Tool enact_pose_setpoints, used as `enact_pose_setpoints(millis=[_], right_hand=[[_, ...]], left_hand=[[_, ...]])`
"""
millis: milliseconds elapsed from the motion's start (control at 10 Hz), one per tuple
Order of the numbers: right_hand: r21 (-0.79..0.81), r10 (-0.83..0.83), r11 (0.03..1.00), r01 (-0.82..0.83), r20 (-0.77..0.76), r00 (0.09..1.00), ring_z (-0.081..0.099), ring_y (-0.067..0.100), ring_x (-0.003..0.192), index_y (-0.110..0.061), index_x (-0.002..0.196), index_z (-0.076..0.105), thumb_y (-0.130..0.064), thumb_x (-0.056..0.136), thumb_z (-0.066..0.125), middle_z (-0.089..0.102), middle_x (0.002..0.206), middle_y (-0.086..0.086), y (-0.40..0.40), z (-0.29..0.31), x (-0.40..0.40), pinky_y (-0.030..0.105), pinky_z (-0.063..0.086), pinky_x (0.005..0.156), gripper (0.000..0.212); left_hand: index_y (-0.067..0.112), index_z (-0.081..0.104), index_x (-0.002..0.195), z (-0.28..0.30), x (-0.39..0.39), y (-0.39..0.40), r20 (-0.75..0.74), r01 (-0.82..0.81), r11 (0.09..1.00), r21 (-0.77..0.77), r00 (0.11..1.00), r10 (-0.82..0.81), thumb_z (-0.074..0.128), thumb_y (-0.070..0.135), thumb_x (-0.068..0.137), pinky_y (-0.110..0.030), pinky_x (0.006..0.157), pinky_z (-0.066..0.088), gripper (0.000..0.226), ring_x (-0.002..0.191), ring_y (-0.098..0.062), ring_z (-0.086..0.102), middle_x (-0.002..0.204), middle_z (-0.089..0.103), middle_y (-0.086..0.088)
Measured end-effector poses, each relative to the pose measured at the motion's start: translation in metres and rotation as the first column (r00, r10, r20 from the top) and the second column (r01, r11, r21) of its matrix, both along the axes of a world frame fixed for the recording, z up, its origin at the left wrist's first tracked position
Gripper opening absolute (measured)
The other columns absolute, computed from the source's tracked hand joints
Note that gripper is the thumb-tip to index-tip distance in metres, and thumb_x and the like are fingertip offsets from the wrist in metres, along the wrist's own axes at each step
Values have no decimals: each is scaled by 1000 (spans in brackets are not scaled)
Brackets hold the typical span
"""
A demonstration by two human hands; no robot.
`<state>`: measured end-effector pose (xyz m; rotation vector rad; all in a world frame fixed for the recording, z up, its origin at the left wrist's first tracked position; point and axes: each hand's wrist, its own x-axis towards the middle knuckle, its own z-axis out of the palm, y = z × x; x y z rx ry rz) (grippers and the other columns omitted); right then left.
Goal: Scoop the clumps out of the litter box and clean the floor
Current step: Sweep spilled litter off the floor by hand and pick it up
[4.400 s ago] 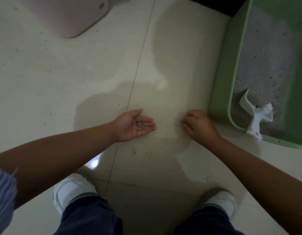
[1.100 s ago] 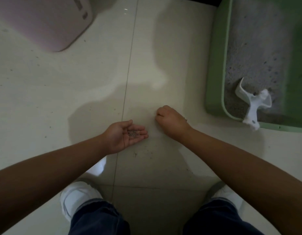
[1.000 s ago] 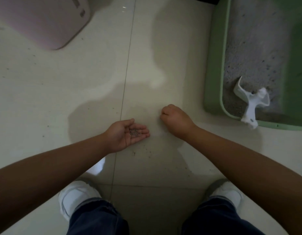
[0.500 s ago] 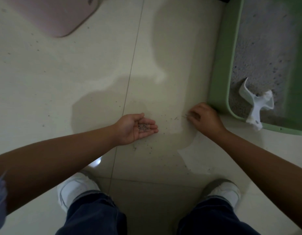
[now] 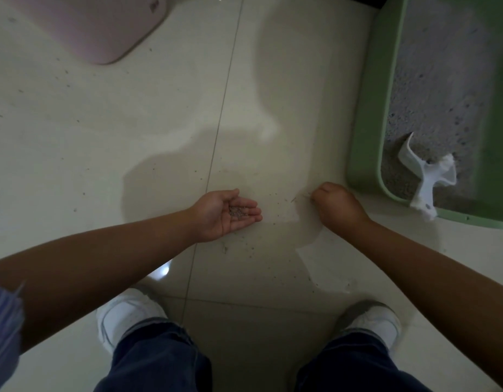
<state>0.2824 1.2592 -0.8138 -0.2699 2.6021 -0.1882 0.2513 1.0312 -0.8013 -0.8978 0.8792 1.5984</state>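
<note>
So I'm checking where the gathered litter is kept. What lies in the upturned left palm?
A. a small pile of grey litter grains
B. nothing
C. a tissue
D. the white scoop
A: the left hand lies palm up with loose grey litter grains on it; the white scoop sits in the litter box.

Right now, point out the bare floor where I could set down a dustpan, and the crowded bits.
Widest bare patch: floor tile left of the grout line, below the pink bin. Crowded: between the left hand cupping litter grains and the right hand, beside the green litter box holding the white scoop.
</note>
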Motion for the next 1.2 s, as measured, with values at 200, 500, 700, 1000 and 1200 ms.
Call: enact_pose_setpoints(millis=[200,500,700,1000,1200], right_hand=[[82,74,994,-72,-20,997,48,24,27,-6,38,51,5,5,82,49,38,9,-6,7,-3,11,28,26,47],[100,-43,994,36,66,997,61,31,44,4,50,60,-2,37,86,61,53,22,-17,14,-15,17,44,40,29],[-110,-360,928,356,-17,933,50,26,74,3,76,63,-4,79,57,59,79,21,-35,39,-24,25,29,64,10],[-322,-281,900,294,88,956,62,28,90,1,96,71,-5,84,59,69,98,18,-55,48,-20,21,38,75,18],[-87,-422,904,419,-17,906,57,37,92,9,89,65,-3,84,56,60,95,28,-6,26,-8,33,36,70,16]], left_hand=[[-8,58,82,1,0,-2,0,-9,1000,-8,1000,9,29,23,101,-24,55,57,46,55,-23,70,60,69,-17],[-8,57,81,0,-2,-5,14,-48,999,-4,999,48,29,22,100,-24,53,57,45,53,-23,70,57,69,-16],[-7,57,81,-1,-7,-4,18,-72,997,-11,997,72,27,25,101,-23,56,57,48,64,-27,69,57,68,-16],[-8,56,82,3,-8,12,33,-81,996,-27,996,82,25,21,101,-37,98,38,46,86,-29,58,55,67,-16],[-8,55,82,-1,-8,6,14,-82,996,-36,997,82,25,20,101,-37,94,39,45,79,-28,58,55,68,-16]])
